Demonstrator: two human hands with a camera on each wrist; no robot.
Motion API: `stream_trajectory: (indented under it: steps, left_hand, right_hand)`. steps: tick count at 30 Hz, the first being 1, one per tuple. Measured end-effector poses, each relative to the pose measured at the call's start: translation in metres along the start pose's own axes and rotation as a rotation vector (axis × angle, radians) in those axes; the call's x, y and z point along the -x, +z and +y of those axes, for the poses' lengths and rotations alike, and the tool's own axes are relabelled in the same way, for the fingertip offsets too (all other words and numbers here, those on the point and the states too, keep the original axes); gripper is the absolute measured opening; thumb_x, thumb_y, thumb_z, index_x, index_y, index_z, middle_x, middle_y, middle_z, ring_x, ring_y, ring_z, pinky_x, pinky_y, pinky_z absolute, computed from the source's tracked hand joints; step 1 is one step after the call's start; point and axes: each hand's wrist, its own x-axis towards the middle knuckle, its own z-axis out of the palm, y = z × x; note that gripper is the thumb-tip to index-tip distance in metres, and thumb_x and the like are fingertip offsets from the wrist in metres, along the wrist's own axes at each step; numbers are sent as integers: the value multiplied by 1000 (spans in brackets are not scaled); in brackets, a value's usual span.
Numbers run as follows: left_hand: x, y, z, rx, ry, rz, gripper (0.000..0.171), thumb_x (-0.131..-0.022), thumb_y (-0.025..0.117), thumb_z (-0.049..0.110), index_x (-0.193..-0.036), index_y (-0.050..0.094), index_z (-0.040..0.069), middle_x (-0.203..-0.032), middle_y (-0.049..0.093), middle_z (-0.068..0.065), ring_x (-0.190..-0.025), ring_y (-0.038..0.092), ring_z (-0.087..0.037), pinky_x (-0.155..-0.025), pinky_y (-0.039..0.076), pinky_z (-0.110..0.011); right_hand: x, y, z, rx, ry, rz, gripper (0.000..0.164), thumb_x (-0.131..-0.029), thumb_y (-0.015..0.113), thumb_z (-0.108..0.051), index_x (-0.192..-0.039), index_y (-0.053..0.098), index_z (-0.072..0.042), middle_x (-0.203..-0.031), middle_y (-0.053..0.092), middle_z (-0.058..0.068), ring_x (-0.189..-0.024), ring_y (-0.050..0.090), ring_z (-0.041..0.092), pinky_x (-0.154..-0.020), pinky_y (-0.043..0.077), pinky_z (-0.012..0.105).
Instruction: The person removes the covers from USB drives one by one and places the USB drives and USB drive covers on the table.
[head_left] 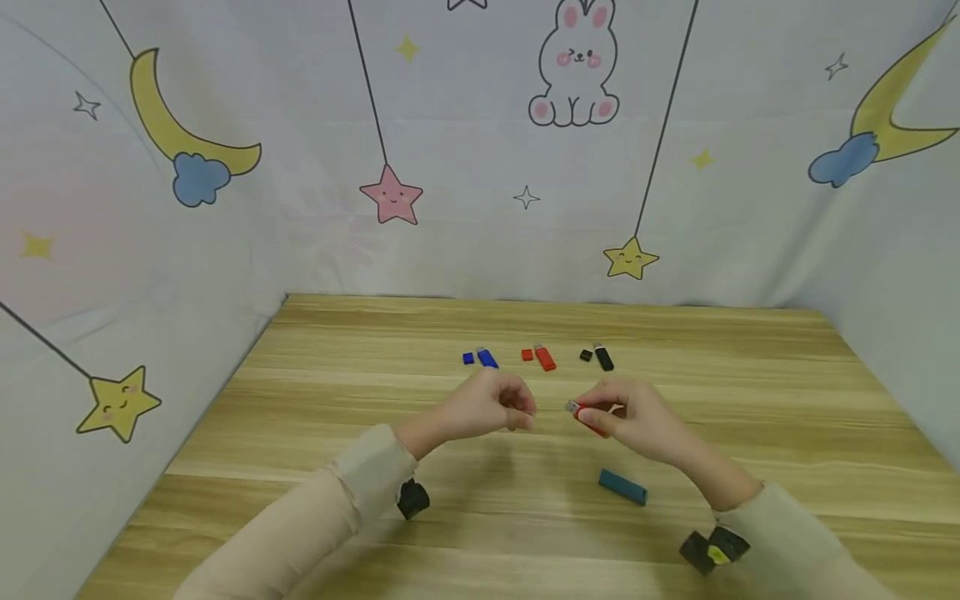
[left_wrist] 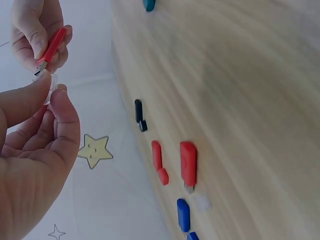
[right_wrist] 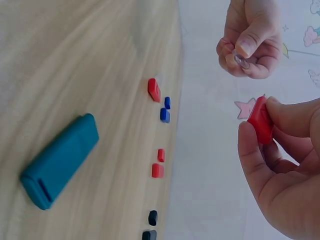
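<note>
Between thumb and fingers, my right hand (head_left: 637,417) pinches a red USB stick (right_wrist: 260,120) above the table. Its bare metal plug (head_left: 573,407) points toward my left hand (head_left: 487,406). That hand pinches a small clear cap (right_wrist: 241,61), mostly covered by the fingertips in the head view. In the left wrist view the plug and the cap (left_wrist: 53,86) are close together. Below my right hand lies a teal oblong piece (head_left: 622,487) with a slot in one end. Another red USB stick (left_wrist: 188,164) rests on the table beside a clear cap (left_wrist: 202,202), both hidden in the head view.
Farther back on the wooden table (head_left: 360,333) is a row of uncapped USB sticks: blue (head_left: 487,358), red (head_left: 545,358) and black (head_left: 603,357). Each has its cap on its left. A printed white cloth (head_left: 480,242) hangs behind and along both sides.
</note>
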Motion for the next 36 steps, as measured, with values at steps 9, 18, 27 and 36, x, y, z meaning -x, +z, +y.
stream_trajectory:
  steps: [9, 18, 27, 36]
  left_hand:
    - [-19, -18, 5, -14, -77, 84, 5, -87, 70, 7, -89, 66, 4, -81, 68, -3, -75, 63, -19, -76, 53, -45]
    - [-41, -25, -2, 11, -80, 120, 4, -87, 69, 4, -89, 67, 1, -81, 67, -4, -72, 59, -16, -67, 50, -26]
    - [-57, -29, -8, 11, -105, 146, 4, -87, 70, 6, -87, 68, 2, -82, 67, -5, -73, 59, -14, -73, 53, -33]
    - [-70, -23, -23, -11, -140, 178, 5, -86, 71, 6, -86, 68, 2, -80, 64, -4, -70, 58, -15, -68, 51, -31]
  right_hand:
    - [-25, -8, 2, 76, 99, 65, 21, -93, 64, -11, -110, 70, 0, -98, 66, 10, -84, 64, 20, -67, 53, 32]
    - [-50, -11, 7, 36, 245, 64, 31, -95, 62, -20, -119, 66, 0, -110, 67, 17, -93, 64, 24, -78, 54, 36]
    - [-69, -10, 20, -56, 329, 47, 35, -97, 59, -20, -124, 61, 2, -112, 66, 18, -91, 66, 21, -86, 53, 45]
    - [-83, 0, 36, -123, 386, 54, 32, -96, 60, -14, -121, 61, 6, -111, 65, 22, -89, 65, 23, -82, 55, 43]
